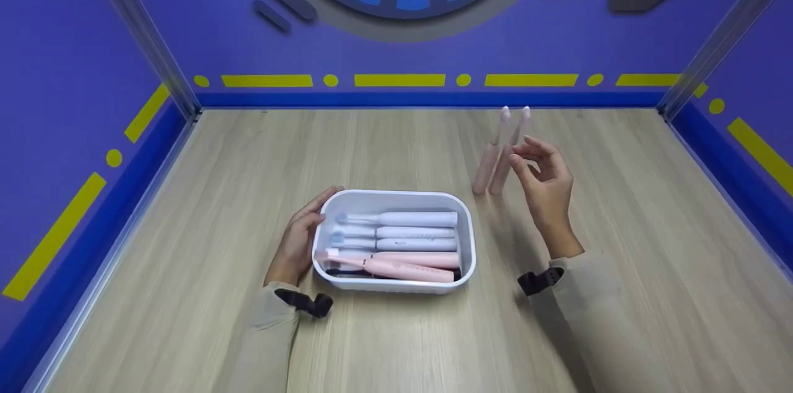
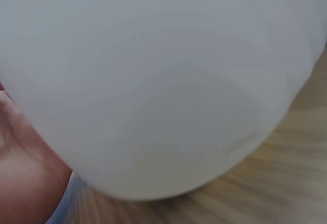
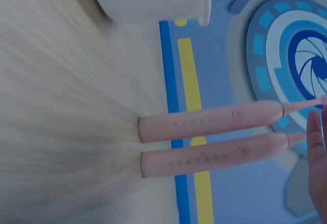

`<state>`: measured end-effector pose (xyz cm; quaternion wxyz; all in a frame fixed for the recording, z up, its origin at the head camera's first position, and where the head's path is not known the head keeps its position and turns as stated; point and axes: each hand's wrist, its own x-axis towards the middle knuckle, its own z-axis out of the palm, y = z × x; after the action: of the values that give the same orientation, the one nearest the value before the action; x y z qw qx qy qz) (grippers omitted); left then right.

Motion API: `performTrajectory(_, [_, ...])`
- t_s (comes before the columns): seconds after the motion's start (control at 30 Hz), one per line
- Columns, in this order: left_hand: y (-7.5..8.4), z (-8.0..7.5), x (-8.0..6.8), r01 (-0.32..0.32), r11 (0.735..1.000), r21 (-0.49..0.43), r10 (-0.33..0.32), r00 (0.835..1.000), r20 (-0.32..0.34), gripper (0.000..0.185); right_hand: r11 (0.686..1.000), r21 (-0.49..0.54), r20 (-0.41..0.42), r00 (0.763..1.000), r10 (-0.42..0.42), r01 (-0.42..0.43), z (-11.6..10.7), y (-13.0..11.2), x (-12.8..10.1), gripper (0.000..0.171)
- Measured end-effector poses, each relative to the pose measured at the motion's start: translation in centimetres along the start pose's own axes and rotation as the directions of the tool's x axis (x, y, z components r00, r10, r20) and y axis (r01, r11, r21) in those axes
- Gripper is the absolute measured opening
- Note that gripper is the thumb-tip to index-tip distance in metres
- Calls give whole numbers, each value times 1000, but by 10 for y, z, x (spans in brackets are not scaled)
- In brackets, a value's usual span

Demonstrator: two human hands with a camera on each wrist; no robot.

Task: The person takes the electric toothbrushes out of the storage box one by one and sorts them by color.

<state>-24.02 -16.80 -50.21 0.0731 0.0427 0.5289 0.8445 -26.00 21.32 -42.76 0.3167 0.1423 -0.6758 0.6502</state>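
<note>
A white plastic box (image 1: pixel 396 286) sits on the table with several electric toothbrushes in it. White toothbrushes (image 1: pixel 418 219) lie at the back, pink ones (image 1: pixel 412 270) at the front, and something black shows beneath them. My left hand (image 1: pixel 297 244) holds the box at its left end, thumb at the rim and fingers round the back corner. To the right of the box, two pink electric toothbrushes (image 3: pixel 204 123) stand upright side by side. My right hand (image 1: pixel 548 185) is beside the right-hand one (image 3: pixel 214 156), fingers bent and thumb apart from the forefinger, fingertips right at its neck.
Purple-blue panels (image 1: pixel 409 58) with yellow stripes enclose the wooden table (image 1: pixel 396 343) at the back and both sides. Metal posts (image 1: pixel 148 39) stand at the back corners. Each sleeve carries a black wrist camera (image 1: pixel 539 281).
</note>
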Motion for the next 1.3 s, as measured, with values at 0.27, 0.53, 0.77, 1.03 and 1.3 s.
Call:
performTrajectory(0.27, [0,0,-1,16,1000,0,-16,1000,-14,57,999,-31,236,972,-3,11,18,-17,-4,36])
performTrajectory(0.53, [-1,-2,1,4,1000,-2,-4,1000,8,57,999,-13,493,870,-23,34,39,-27,-6,39])
performTrajectory(0.77, [-1,-1,1,8,1000,-15,-8,1000,14,57,998,-1,662,748,-46,62,56,-34,-6,43])
performTrajectory(1.03, [0,0,1,13,1000,-6,-13,1000,-1,57,993,-113,843,533,76,38,75,-44,-6,42])
performTrajectory(1.3, [0,1,0,14,1000,-5,-14,1000,-14,57,980,-199,944,271,190,4,95,-52,-5,41])
